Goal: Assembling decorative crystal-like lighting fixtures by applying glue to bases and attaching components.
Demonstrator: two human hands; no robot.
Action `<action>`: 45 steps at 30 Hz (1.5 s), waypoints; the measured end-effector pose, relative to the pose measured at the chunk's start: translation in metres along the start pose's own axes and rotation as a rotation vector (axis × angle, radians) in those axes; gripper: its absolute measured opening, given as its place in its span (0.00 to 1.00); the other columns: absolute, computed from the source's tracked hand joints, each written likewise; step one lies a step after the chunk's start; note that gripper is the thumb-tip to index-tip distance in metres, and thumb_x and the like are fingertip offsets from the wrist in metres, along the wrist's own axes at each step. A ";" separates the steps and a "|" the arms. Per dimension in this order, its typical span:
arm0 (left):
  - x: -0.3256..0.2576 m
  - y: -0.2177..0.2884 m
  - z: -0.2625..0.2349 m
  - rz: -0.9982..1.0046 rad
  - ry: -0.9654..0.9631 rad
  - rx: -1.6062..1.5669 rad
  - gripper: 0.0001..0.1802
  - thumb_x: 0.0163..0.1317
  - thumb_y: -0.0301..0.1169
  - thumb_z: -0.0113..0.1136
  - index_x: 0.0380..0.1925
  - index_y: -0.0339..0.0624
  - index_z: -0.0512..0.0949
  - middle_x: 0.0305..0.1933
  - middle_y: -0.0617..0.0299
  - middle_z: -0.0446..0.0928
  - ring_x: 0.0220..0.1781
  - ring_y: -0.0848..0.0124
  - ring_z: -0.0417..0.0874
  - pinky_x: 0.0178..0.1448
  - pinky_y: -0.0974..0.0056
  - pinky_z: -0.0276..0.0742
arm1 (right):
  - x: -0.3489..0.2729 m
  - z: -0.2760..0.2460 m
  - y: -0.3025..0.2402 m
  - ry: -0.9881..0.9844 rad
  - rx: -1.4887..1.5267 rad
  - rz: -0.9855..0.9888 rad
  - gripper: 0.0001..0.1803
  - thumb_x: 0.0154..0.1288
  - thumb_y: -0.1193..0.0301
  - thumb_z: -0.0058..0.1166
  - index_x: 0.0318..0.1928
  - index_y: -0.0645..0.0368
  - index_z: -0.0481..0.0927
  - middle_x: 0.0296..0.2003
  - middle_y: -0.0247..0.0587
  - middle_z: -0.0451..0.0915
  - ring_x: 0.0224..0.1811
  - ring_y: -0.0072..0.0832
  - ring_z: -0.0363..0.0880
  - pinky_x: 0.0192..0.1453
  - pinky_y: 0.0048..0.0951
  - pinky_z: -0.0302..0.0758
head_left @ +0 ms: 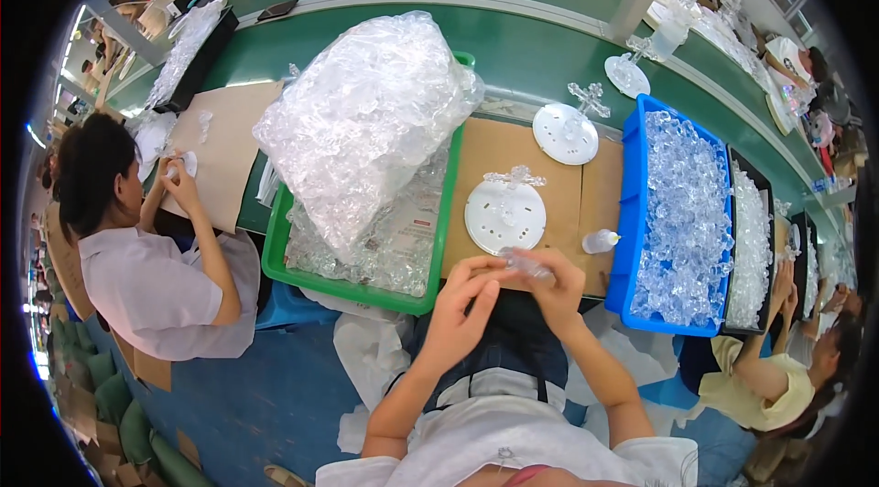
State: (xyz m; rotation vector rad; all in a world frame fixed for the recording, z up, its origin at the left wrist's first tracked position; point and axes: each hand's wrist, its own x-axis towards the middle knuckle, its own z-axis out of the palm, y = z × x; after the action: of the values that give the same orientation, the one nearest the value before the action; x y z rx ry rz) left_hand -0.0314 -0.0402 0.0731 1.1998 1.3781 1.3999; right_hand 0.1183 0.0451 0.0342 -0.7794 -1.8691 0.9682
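Note:
Close in front of me, my right hand (556,284) is closed round a small clear plastic piece (528,265). My left hand (462,308) meets it from the other side, its fingertips closed at the near end of the piece; the exact grip is partly hidden. Just beyond both hands lies a round white disc (505,232) with slots and holes, and a clear branched plastic part (515,178) stands on it. A second white disc (565,150) with a similar clear part sits farther back. To the right of my hands a small white bottle (601,241) with a pointed tip stands on the cardboard.
At left, a green crate (438,267) bears a large bag of clear pieces (362,112). A blue bin (632,212) of clear parts stands right. Behind it is another disc (627,77). Co-workers sit left (165,258) and right (765,368). Cardboard (481,144) covers the bench.

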 end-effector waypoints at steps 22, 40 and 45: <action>0.055 -0.113 0.054 -0.201 0.327 -0.338 0.36 0.52 0.12 0.50 0.63 0.42 0.57 0.51 0.58 0.64 0.50 0.71 0.72 0.51 0.70 0.72 | 0.001 0.013 0.068 0.271 0.508 0.551 0.13 0.58 0.81 0.49 0.43 0.57 0.67 0.47 0.39 0.70 0.41 0.22 0.72 0.36 0.20 0.74; 0.062 -0.096 0.053 -0.399 -0.056 -0.696 0.31 0.56 0.19 0.57 0.61 0.33 0.61 0.53 0.57 0.72 0.50 0.72 0.75 0.52 0.67 0.73 | 0.002 -0.011 0.056 0.242 0.488 0.525 0.18 0.54 0.82 0.59 0.44 0.59 0.67 0.42 0.35 0.69 0.44 0.23 0.74 0.44 0.23 0.76; 0.039 -0.058 0.057 -0.255 0.081 -0.595 0.26 0.60 0.16 0.53 0.59 0.28 0.63 0.51 0.55 0.75 0.49 0.72 0.78 0.52 0.70 0.73 | 0.002 -0.018 0.016 0.299 0.441 0.616 0.22 0.52 0.83 0.60 0.49 0.61 0.69 0.45 0.39 0.75 0.46 0.26 0.75 0.50 0.25 0.73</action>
State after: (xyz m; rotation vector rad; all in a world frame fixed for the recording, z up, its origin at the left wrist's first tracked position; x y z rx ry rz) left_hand 0.0122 0.0142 0.0152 0.5649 1.0114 1.5327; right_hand 0.1356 0.0605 0.0277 -1.1720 -1.1052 1.4838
